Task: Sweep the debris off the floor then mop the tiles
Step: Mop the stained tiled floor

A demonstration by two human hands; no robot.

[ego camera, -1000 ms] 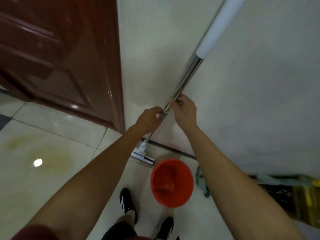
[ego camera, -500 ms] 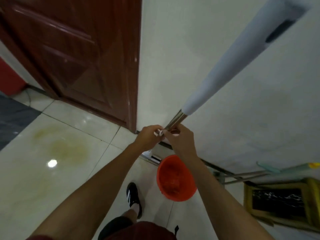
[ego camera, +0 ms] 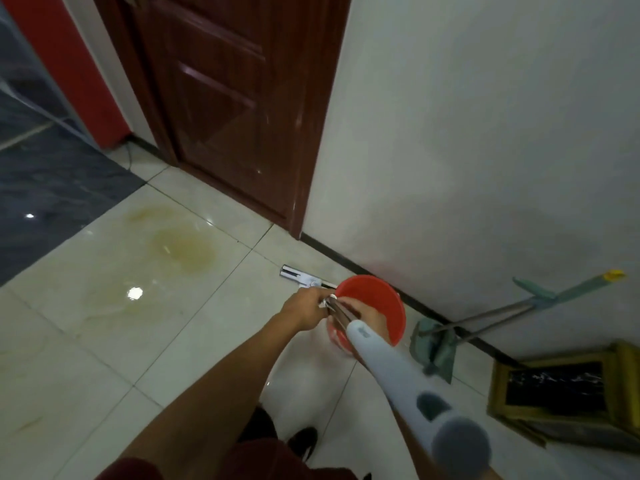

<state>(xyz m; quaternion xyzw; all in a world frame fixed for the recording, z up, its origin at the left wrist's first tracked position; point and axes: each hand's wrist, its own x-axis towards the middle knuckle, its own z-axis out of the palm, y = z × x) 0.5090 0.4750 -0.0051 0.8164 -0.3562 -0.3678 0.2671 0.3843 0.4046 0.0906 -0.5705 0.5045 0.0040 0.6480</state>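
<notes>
Beside the orange bucket [ego camera: 384, 299], near the wall: mopping stage, it seems. Both hands closed on the mop handle [ego camera: 388, 362] — left hand [ego camera: 304, 308] pinching its joint, right hand [ego camera: 363, 315] mostly hidden behind it; mop head [ego camera: 299, 274] flat on tile. Next, probably: finish adjusting, push toward the yellow stain [ego camera: 180, 247].

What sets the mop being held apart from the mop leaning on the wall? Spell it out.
The held mop has a pale grey grip over a metal shaft; the leaning mop has a teal handle with a yellow tip. The held one is gripped by the left hand and right hand; the other is untouched. The held mop's flat head lies by the skirting; the other's green cloth is bunched. Both flank the red bucket.
</notes>
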